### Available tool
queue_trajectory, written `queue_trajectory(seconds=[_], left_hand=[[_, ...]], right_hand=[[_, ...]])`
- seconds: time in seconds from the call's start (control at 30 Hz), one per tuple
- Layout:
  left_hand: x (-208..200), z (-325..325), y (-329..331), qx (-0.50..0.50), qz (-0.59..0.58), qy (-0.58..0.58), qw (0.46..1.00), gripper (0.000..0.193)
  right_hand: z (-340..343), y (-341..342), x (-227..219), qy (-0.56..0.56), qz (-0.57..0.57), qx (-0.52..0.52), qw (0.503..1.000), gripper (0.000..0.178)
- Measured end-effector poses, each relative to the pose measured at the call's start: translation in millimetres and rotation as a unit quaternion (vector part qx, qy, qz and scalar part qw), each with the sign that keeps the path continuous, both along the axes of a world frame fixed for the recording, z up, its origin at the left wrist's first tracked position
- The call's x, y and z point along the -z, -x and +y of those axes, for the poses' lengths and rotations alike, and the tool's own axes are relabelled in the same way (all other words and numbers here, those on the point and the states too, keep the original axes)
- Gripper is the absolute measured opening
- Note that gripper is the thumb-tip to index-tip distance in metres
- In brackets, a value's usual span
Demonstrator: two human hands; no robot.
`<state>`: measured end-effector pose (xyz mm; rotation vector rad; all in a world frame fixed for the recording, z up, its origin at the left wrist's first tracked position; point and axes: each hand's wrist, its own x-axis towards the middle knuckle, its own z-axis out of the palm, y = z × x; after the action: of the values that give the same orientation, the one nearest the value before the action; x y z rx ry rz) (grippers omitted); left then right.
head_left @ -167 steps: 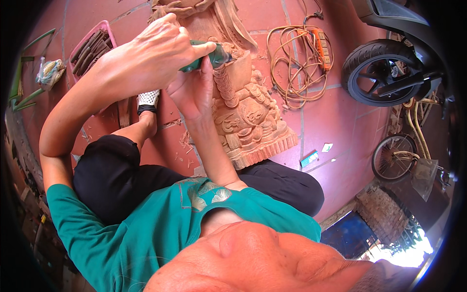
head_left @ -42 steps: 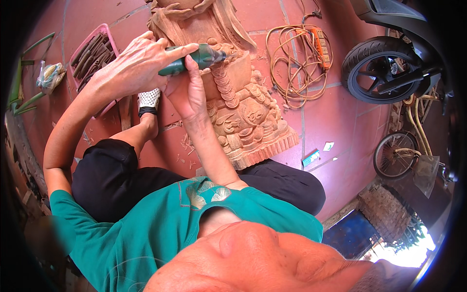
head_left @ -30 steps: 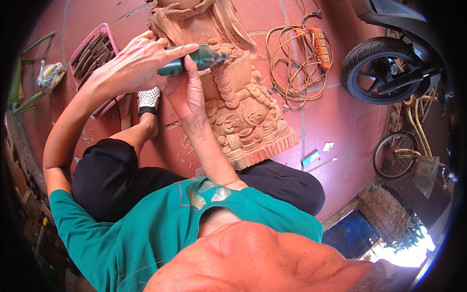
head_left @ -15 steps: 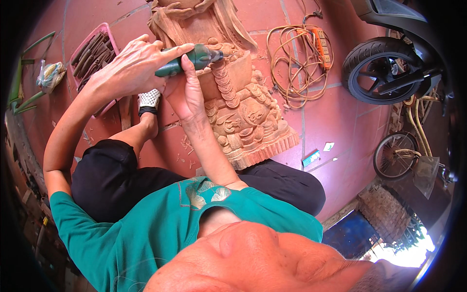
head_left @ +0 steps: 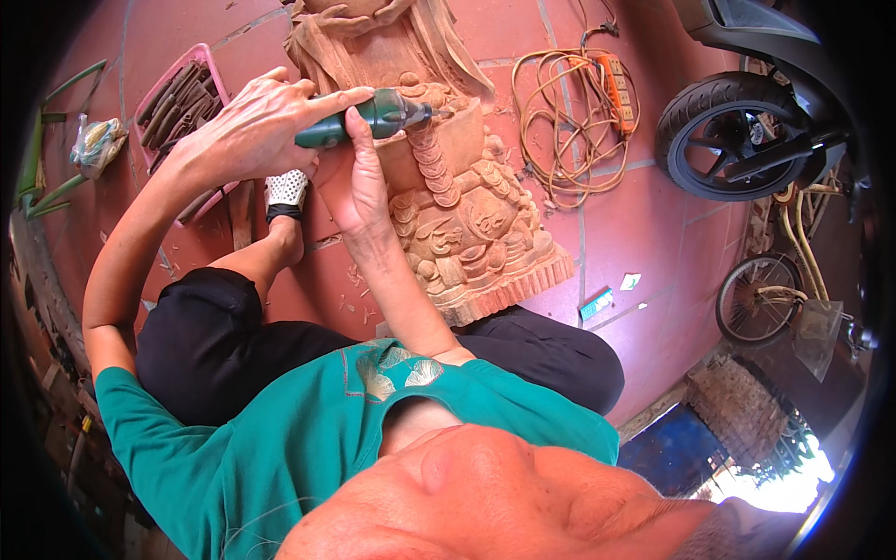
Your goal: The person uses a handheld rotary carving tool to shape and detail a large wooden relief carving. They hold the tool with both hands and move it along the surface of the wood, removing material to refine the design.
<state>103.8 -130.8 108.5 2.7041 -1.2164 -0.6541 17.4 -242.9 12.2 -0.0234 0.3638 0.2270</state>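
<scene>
A green handheld rotary tool (head_left: 381,112) with a dark nose and thin bit lies across both my hands. My left hand (head_left: 257,121) is closed around its rear part, with the index finger stretched along the top. From below, my right hand (head_left: 353,191) supports the same tool, its thumb pressed to the side; its other fingers are mostly hidden behind the tool. The bit points right, over the top of the carved wooden base (head_left: 471,224); I cannot tell whether it touches. Above the base rises a carved robed wooden figure (head_left: 373,47), cut off by the upper edge.
Left of the carving, a pink basket (head_left: 222,84) holds several dark-handled tools. An orange power strip (head_left: 617,91) with a coiled cord (head_left: 551,121) lies right on the tiled floor. A motorbike wheel (head_left: 733,135), a small bicycle wheel (head_left: 759,299) and a blue packet (head_left: 596,303) are farther right.
The rotary tool has shifted slightly, and its nose and thin bit now show more plainly over the base. Both hands keep their hold; the carving stays put.
</scene>
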Motion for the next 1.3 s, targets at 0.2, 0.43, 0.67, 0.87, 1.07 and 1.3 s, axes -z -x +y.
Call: queue_trajectory(seconds=[0.2, 0.43, 0.67, 0.87, 1.07, 1.3], left_hand=[[0, 2, 4, -0.013, 0.002, 0.015, 1.000, 0.093], [0, 1, 6, -0.010, -0.020, 0.034, 0.999, 0.089], [-1, 2, 8, -0.010, -0.041, 0.041, 0.998, 0.088], [-4, 2, 3, -0.002, -0.010, 0.018, 1.000, 0.092], [1, 4, 6, -0.013, -0.017, 0.017, 1.000, 0.094], [-7, 2, 2, -0.007, -0.008, -0.003, 1.000, 0.095]], right_hand=[[-1, 0, 6, -0.002, -0.003, -0.020, 1.000, 0.040], [-2, -1, 5, -0.001, 0.000, -0.024, 1.000, 0.040], [-1, -1, 1, -0.011, -0.002, -0.032, 0.999, 0.040], [0, 0, 4, -0.012, -0.009, -0.026, 1.000, 0.041], [-1, -2, 6, -0.017, -0.002, -0.041, 0.999, 0.040], [2, -4, 11, -0.022, -0.020, -0.048, 0.998, 0.042]])
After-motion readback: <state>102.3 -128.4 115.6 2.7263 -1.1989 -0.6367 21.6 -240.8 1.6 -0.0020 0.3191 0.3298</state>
